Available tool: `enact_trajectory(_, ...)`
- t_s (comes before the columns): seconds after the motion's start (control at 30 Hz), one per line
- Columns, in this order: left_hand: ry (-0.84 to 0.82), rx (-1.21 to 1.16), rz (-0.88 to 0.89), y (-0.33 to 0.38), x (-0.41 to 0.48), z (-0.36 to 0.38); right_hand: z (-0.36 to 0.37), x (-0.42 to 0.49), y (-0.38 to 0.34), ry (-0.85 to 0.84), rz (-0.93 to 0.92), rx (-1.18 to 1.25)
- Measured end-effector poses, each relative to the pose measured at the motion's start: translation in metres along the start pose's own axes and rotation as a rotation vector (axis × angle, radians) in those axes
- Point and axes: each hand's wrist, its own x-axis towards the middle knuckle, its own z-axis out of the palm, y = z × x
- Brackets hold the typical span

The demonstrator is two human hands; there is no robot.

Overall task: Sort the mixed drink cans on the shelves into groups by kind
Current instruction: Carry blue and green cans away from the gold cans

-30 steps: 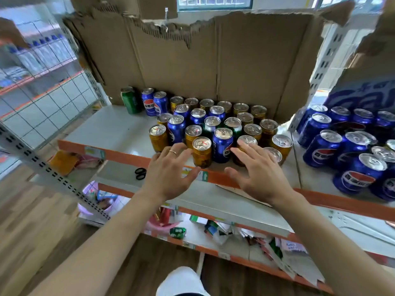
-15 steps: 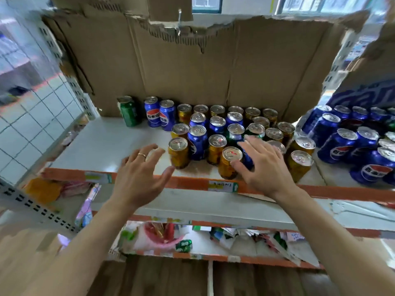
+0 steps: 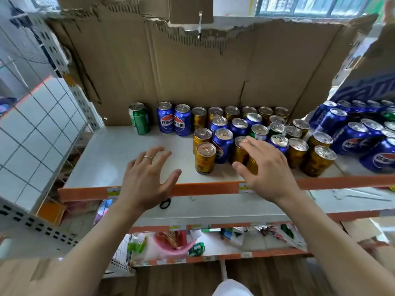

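A mixed cluster of gold cans [image 3: 205,157], blue cola cans [image 3: 223,144] and a few green cans [image 3: 259,132] stands on the white shelf [image 3: 119,159]. Apart at the back left are one green can [image 3: 140,118] and two blue cans [image 3: 173,120]. My right hand [image 3: 266,167] hovers with spread fingers over the front of the cluster, covering a gold can; it holds nothing. My left hand [image 3: 147,176], wearing a ring, is spread above the bare left part of the shelf and its orange edge.
Torn cardboard [image 3: 192,71] walls the shelf at the back and sides. Several blue cola cans [image 3: 352,139] fill the neighbouring shelf to the right. Lower shelves hold packets and a small green can [image 3: 197,249]. A white wire grid [image 3: 36,129] stands on the left.
The view has swung left and closer. My right hand has moved over the front cans of the cluster, and my left hand has moved out over the bare shelf. No can has been picked up.
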Motion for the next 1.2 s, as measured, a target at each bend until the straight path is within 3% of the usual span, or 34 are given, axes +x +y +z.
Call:
enact_trajectory(0.27, 0.011, -0.022, -0.045, -0.024, 0.023, 0.006, 0.024, 0.044, -0.028, 0.019, -0.117, 0.105)
enact_trajectory(0.43, -0.066, 0.024, -0.08, -0.033, 0.031, 0.019, 0.041, 0.087, -0.034, -0.04, -0.184, 0.176)
enact_trajectory(0.73, 0.016, 0.058, -0.204, -0.06, 0.065, 0.015, 0.073, 0.165, -0.06, -0.138, -0.309, 0.159)
enact_trajectory(1.03, 0.07, 0.024, -0.272, -0.114, 0.121, 0.011, 0.103, 0.236, -0.085, -0.169, -0.29, 0.098)
enact_trajectory(1.2, 0.014, -0.2, -0.396, -0.144, 0.163, 0.022, 0.121, 0.271, -0.104, -0.252, -0.164, -0.04)
